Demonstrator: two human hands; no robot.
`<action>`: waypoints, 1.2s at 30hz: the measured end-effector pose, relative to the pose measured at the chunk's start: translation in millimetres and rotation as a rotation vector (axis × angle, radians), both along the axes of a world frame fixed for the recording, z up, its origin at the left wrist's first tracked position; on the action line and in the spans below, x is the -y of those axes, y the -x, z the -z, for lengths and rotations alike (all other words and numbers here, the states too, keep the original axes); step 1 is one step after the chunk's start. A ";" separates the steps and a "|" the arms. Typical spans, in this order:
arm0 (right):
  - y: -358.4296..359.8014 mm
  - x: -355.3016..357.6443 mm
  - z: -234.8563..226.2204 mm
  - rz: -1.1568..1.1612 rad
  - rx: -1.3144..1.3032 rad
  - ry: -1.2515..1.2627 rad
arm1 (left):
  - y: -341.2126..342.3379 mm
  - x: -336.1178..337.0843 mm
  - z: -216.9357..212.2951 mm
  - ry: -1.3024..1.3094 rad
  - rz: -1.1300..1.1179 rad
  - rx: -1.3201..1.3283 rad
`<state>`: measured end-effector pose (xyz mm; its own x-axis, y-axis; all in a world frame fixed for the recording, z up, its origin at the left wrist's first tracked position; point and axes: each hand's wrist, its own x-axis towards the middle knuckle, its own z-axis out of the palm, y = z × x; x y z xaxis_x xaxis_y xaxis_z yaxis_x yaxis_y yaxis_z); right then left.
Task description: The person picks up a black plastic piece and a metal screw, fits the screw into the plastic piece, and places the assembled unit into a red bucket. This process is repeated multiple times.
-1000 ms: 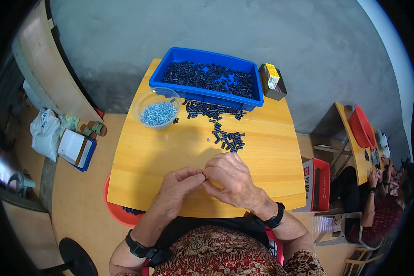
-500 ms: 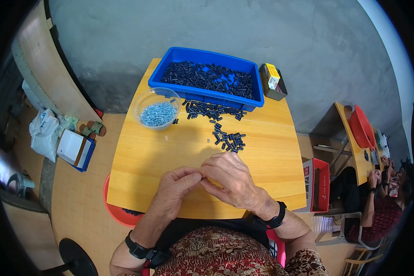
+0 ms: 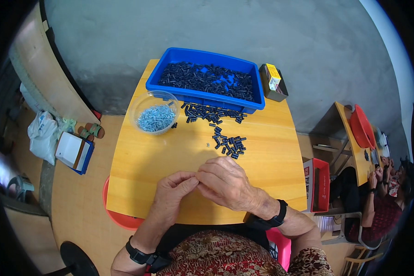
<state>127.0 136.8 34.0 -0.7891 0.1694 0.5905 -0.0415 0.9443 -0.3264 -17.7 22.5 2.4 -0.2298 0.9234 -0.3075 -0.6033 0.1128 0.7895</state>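
Note:
My left hand [image 3: 172, 195] and my right hand [image 3: 227, 184] meet fingertip to fingertip over the near part of the yellow wooden table [image 3: 142, 161]. Whatever small part they pinch between them is hidden by the fingers. A loose pile of small black parts [image 3: 227, 143] lies just beyond my right hand. More black parts [image 3: 211, 112] are strewn along the front of a blue tray [image 3: 204, 99] filled with the same pieces. A clear round bowl of silvery screws [image 3: 155, 117] stands at the far left of the table.
A small open box with a yellow carton [image 3: 273, 82] sits at the table's far right corner. A red stool [image 3: 119, 218] shows under the near left edge. A red and white box [image 3: 317, 184] is on the right. Another person [image 3: 382, 202] sits at a second table far right.
Both hands stay together at the same spot; the fingers shift only slightly against each other.

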 end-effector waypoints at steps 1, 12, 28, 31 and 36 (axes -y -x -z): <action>0.4 -1.5 0.1 -0.009 0.013 0.018 | 0.5 0.0 -0.3 -0.027 -0.020 -0.061; -13.4 -80.7 -9.4 0.249 0.192 0.145 | 5.5 -2.4 -1.7 -0.056 -0.149 -0.238; 15.3 -101.9 35.2 0.225 0.574 -0.115 | 9.6 -4.1 -1.3 -0.037 -0.097 -0.181; 11.8 -97.0 30.8 0.204 0.606 -0.115 | 10.4 -4.3 -2.7 -0.039 -0.089 -0.184; 6.1 -93.7 25.1 0.196 0.622 -0.128 | 11.7 -4.2 -3.6 -0.041 -0.084 -0.182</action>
